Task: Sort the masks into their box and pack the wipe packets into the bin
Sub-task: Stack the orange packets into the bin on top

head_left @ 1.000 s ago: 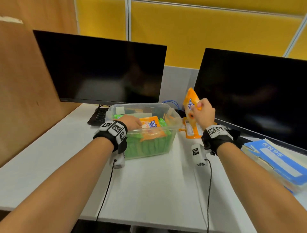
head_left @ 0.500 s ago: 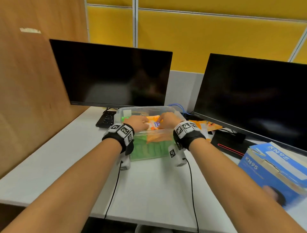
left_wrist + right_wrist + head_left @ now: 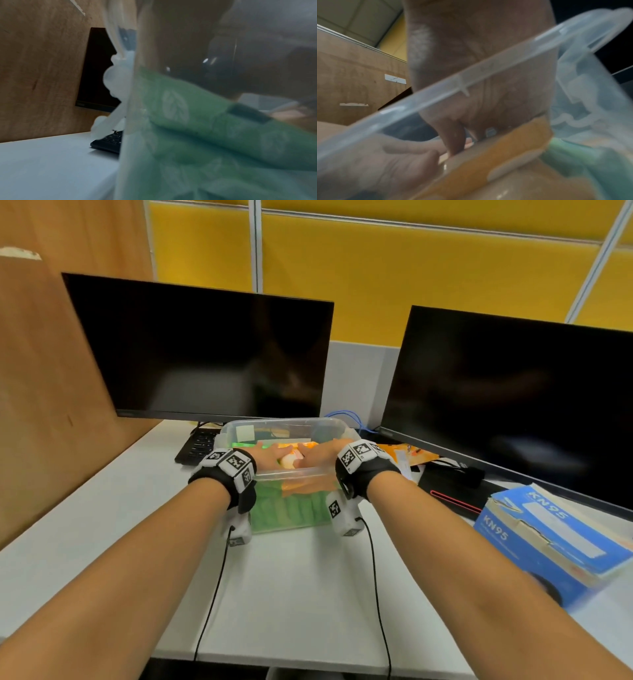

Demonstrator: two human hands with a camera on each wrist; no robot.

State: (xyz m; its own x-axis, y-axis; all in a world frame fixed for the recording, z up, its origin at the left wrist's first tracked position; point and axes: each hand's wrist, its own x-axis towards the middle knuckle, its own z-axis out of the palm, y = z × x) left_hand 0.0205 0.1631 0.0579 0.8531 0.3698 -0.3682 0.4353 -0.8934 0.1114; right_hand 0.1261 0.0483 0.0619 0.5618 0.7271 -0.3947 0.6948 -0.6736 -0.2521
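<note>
Both hands [image 3: 291, 455] inside bin [image 3: 291, 474] rim

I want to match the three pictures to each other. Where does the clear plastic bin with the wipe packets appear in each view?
Head: the clear plastic bin stands at centre, beyond both wrists.
Left wrist: its wall fills the right side, green wipe packets behind it.
Right wrist: its rim crosses the picture diagonally.
Shared landmark: the brown wooden partition on the left in all views.
</note>
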